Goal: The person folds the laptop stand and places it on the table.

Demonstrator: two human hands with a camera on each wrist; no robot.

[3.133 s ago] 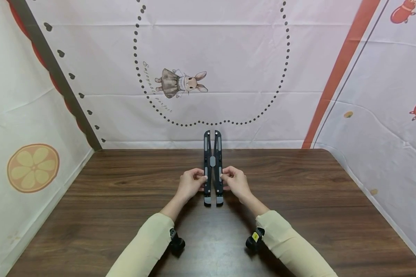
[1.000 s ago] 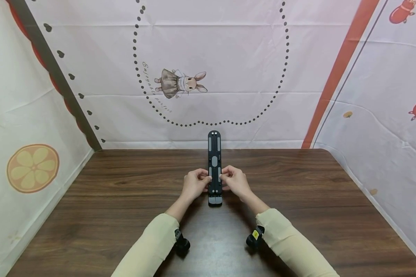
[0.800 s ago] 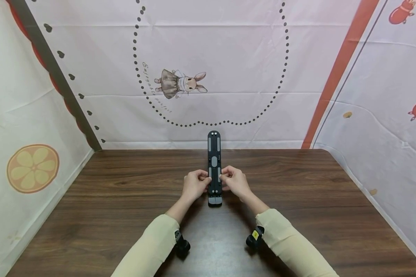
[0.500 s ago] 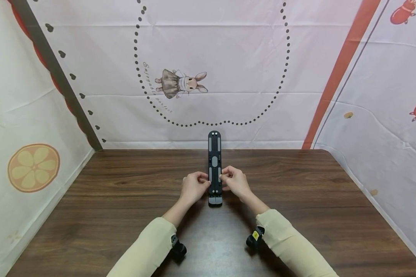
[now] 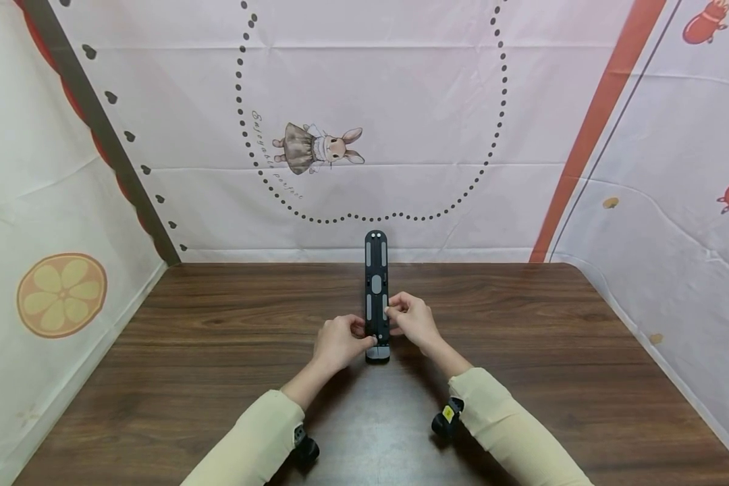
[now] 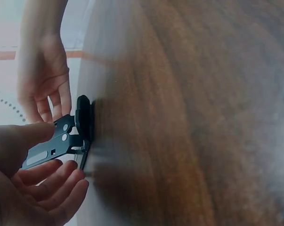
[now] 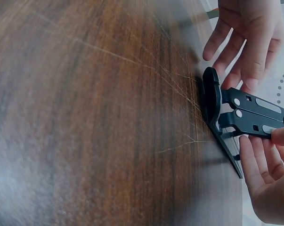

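Note:
A narrow black laptop stand (image 5: 376,283) with grey pads stands at the middle of the table, its two long bars side by side. In the right wrist view its bars slope up from a black front lip (image 7: 211,96), with a leg underneath reaching the table. My left hand (image 5: 338,345) holds its lower left end, thumb on top by the lip and the other fingers loosely bent below. On the right edge, slightly higher, my right hand (image 5: 416,325) pinches the bar with its thumb over a grey pad. Parts of the fingers are hidden behind the stand.
The dark wooden table (image 5: 231,324) spreads to both sides. Behind it hangs a pale printed cloth (image 5: 425,101) with a rabbit picture, and further cloth walls flank it. A small black camera sits on each forearm.
The stand's two bars, spread apart at first, came together. Since then my left hand has slid down the left edge to the lip. My right hand stays in place.

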